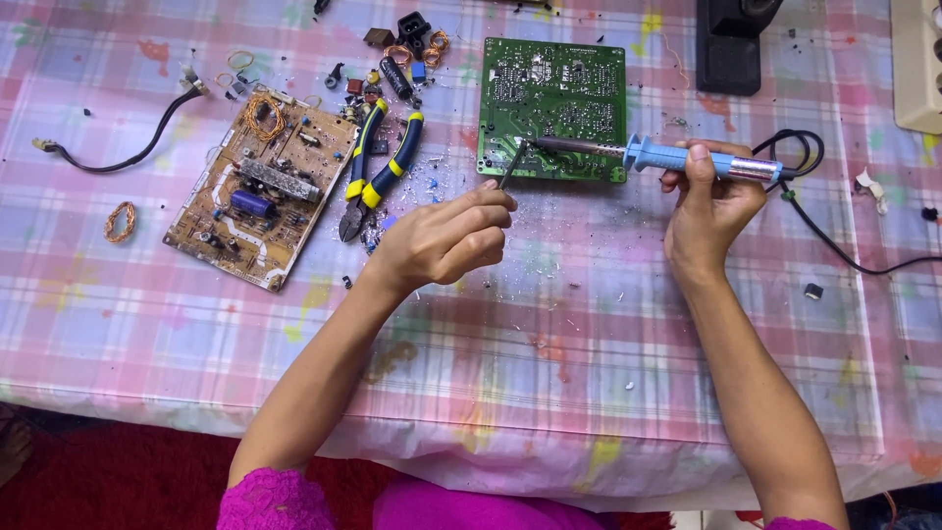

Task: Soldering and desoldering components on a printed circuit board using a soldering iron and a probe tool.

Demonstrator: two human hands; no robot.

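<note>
R hand (708, 201) grips blue-handled soldering iron (677, 157), tip at lower edge of green circuit board (552, 106). L hand (446, 236) pinches thin metal tool (510, 165), fingers closed, tip meeting iron's. Brown board (257, 191) and pliers (378, 167) lie well left on checked tablecloth (549, 334).

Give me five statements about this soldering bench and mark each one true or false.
1. The right hand holds a blue-handled soldering iron. True.
2. The iron's tip rests on the brown circuit board. False: it meets the green circuit board at its lower left corner.
3. The left hand holds a thin metal tool. True.
4. The pliers lie on the green board. False: they lie on the tablecloth between the two boards.
5. The left hand grips the pliers. False: they lie untouched.
</note>
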